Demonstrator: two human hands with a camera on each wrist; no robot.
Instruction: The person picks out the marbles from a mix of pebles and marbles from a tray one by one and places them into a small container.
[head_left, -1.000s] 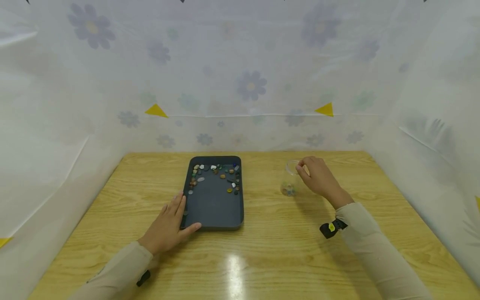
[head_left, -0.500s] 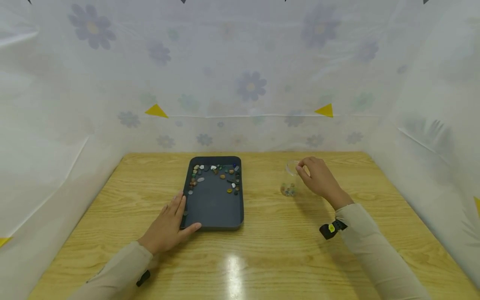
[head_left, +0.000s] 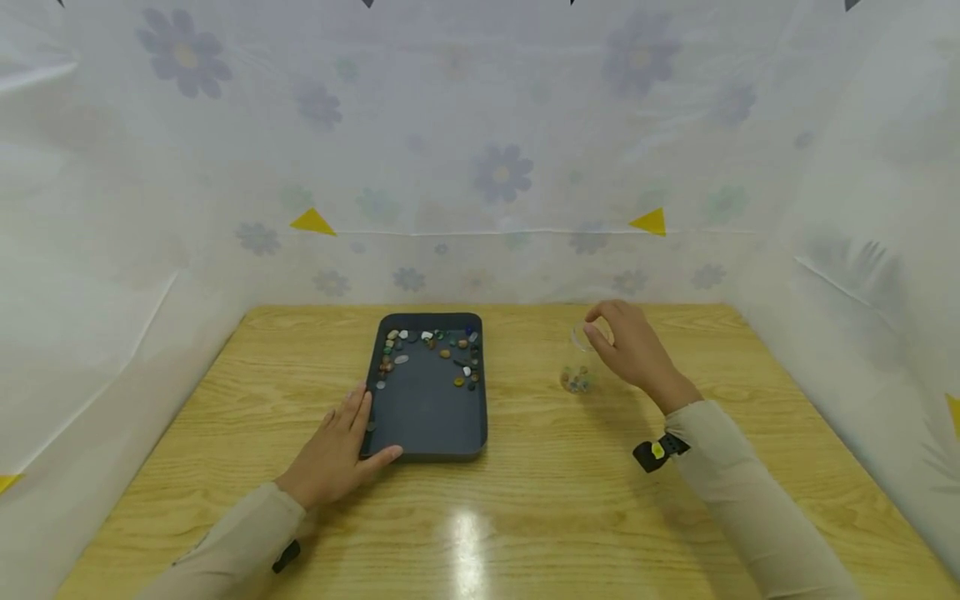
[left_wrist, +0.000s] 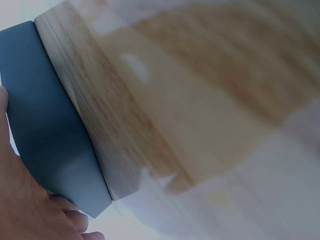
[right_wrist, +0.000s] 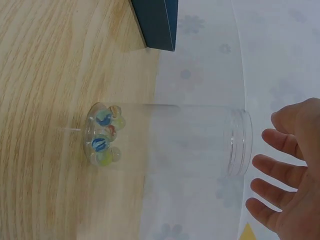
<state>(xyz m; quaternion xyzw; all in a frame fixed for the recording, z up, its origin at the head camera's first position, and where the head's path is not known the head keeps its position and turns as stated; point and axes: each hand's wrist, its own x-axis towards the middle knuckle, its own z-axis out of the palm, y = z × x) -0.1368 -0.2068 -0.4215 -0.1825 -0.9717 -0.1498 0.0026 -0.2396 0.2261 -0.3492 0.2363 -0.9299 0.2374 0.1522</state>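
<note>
In the head view my left hand (head_left: 333,454) rests at the near left corner of a dark grey tray (head_left: 427,417). Its fingers lie straight along the left wall, and the thumb reaches over the front edge. Several small polished stones (head_left: 401,359) are scattered in the tray, mostly toward its far end and sides. My right hand (head_left: 633,350) hovers just over the mouth of a clear jar (right_wrist: 200,140), fingers loosely bent and apart, with nothing seen between them. Several glass marbles (right_wrist: 101,144) with coloured swirls lie on the bottom of the upright jar.
Both stand on a wood-grain table (head_left: 525,517), the jar to the right of the tray. White flower-printed sheeting (head_left: 480,125) encloses the back and sides. Yellow triangles (head_left: 649,221) mark the back sheet.
My right hand has lifted slightly from the jar's rim and shifted a little left, its thumb and forefinger moving apart. The left hand and the tray have stayed put.
</note>
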